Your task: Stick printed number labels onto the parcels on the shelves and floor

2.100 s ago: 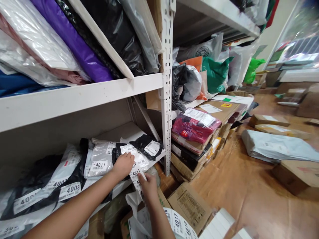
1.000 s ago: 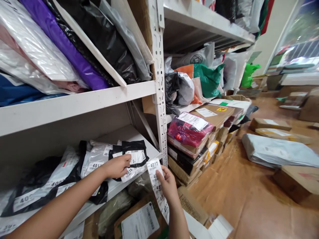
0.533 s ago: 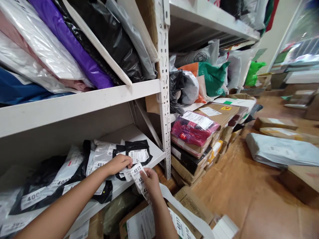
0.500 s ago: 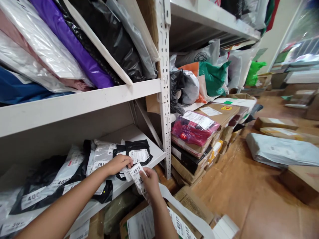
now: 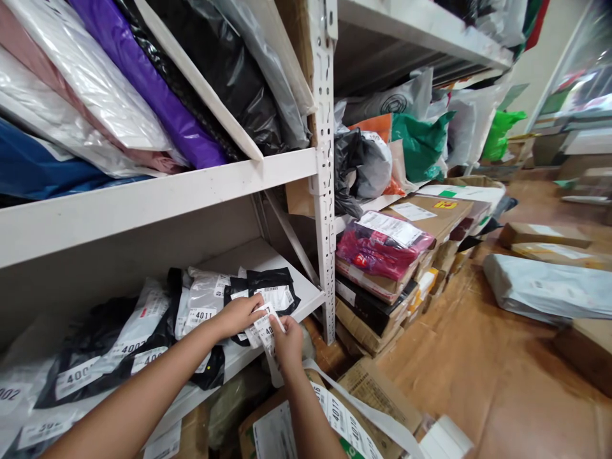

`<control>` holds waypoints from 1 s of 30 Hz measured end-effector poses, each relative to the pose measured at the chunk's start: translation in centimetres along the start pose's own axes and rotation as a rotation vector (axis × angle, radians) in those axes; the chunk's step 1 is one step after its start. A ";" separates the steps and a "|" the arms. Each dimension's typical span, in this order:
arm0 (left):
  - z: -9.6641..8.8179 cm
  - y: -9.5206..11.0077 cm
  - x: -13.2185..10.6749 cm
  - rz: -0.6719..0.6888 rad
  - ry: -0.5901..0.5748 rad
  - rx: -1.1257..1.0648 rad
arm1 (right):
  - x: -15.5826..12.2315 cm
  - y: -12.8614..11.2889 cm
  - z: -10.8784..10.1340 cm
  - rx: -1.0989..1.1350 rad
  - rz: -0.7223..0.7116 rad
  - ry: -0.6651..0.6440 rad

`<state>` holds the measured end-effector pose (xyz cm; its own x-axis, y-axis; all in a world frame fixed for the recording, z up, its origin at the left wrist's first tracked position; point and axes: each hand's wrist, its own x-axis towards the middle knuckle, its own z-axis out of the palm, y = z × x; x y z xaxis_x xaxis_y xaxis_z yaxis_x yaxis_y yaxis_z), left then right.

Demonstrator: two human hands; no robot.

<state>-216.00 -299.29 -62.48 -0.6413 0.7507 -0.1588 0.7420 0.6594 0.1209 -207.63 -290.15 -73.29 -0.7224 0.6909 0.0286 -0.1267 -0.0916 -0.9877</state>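
Observation:
My right hand (image 5: pixel 287 341) pinches the top of a long strip of white numbered labels (image 5: pixel 347 424) that trails down past my forearm. My left hand (image 5: pixel 238 315) is curled, its fingertips on the top label of the strip, right at the front edge of the lower shelf (image 5: pixel 291 305). Just behind both hands lies a black mailer bag with a white barcode label (image 5: pixel 273 293). To its left sits a grey bag marked 4011 (image 5: pixel 203 306).
More black and grey numbered bags (image 5: pixel 119 347) fill the lower shelf to the left. Rolled purple, black and clear bags (image 5: pixel 157 83) lie on the shelf above. A white upright post (image 5: pixel 327 191) stands at right, with stacked cartons (image 5: pixel 382 287) and floor parcels (image 5: pixel 545 290) beyond.
My right hand brought the label strip back from the right to the shelf edge. My left hand moved off the black bag and pinched the top label.

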 end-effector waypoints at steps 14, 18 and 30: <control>1.3 0.1 0.6 -0.012 0.058 0.085 | -0.6 1.9 -2.3 0.172 0.134 0.065; 0.8 0.0 0.1 -0.021 0.069 0.009 | 0.3 2.3 -5.2 0.254 0.240 0.103; -0.8 3.1 4.1 0.014 0.145 -0.057 | 4.0 2.0 -3.5 0.165 0.093 0.016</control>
<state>-216.51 -294.10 -61.96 -0.6555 0.7551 -0.0144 0.7414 0.6471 0.1778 -208.40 -285.05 -75.73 -0.7255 0.6852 -0.0649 -0.1711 -0.2709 -0.9473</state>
